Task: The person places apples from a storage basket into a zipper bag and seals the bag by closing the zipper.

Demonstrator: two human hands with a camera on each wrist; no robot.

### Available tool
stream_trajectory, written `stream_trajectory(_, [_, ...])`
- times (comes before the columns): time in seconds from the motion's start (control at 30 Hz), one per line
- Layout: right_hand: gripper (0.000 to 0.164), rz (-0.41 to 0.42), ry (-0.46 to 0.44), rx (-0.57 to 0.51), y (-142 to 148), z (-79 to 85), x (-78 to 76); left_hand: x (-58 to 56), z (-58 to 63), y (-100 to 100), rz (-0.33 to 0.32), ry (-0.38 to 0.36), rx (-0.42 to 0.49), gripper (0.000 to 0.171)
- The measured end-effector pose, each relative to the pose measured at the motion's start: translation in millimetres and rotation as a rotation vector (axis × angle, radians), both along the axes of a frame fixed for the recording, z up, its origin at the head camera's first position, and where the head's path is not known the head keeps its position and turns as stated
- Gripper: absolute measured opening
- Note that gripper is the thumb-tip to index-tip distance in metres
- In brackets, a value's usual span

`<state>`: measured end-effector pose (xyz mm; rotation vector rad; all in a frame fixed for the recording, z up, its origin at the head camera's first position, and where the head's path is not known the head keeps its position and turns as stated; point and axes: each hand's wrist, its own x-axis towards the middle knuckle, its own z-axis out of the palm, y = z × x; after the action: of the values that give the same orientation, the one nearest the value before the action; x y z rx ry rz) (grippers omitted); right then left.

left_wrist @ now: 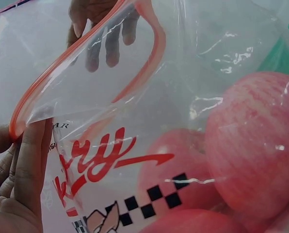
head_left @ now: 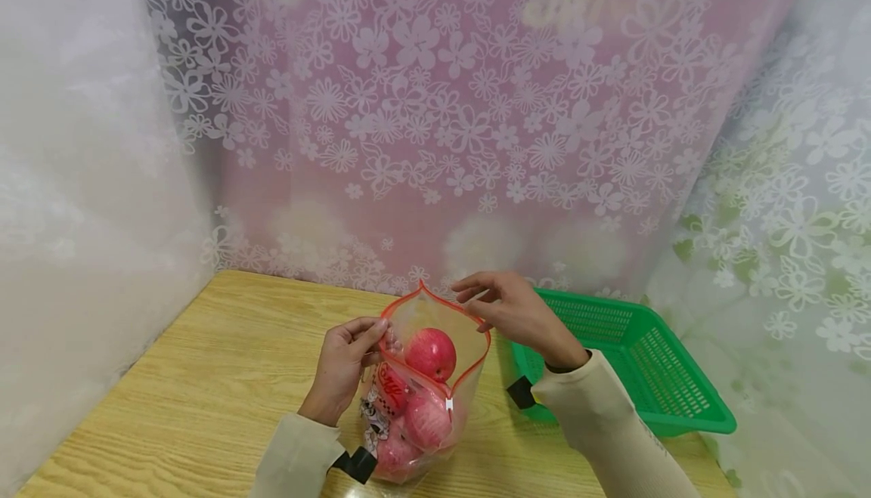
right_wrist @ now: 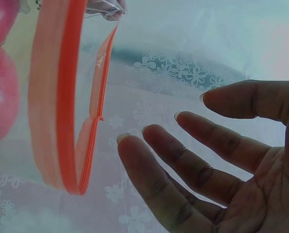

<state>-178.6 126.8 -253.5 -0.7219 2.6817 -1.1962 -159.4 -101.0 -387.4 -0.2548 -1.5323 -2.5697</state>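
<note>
A clear zip bag [head_left: 469, 400] with an orange-red zip rim and a white slider stands on the table, its mouth spread wide. Several red apples [head_left: 432, 353] are inside it; red lettering and a black checker print show on its side in the left wrist view. My left hand [head_left: 345, 362] pinches the rim on the left between thumb and fingers. At the mouth's right side, my right hand [head_left: 506, 309] hovers by the rim with fingers spread. The right wrist view shows nothing in that hand [right_wrist: 222, 160], apart from the orange rim [right_wrist: 69, 97].
A green plastic basket [head_left: 680, 358] with slotted walls stands right of the bag, partly behind my right forearm. The wood-grain table [head_left: 224, 377] ends at a pink floral curtain [head_left: 435, 143]. Pale sheets hang on both sides.
</note>
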Motion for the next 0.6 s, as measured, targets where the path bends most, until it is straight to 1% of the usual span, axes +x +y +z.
stream_trajectory(0.4, [0.025, -0.002, 0.031, 0.005, 3.2, -3.2, 1.6, 2.2, 0.1, 0.4, -0.013, 0.004, 0.001, 0.015])
stream_trajectory(0.6, [0.025, 0.006, 0.045, 0.01, 5.2, -2.8, 4.8, 1.7, 0.5, 0.9, -0.005, 0.006, 0.003, 0.017])
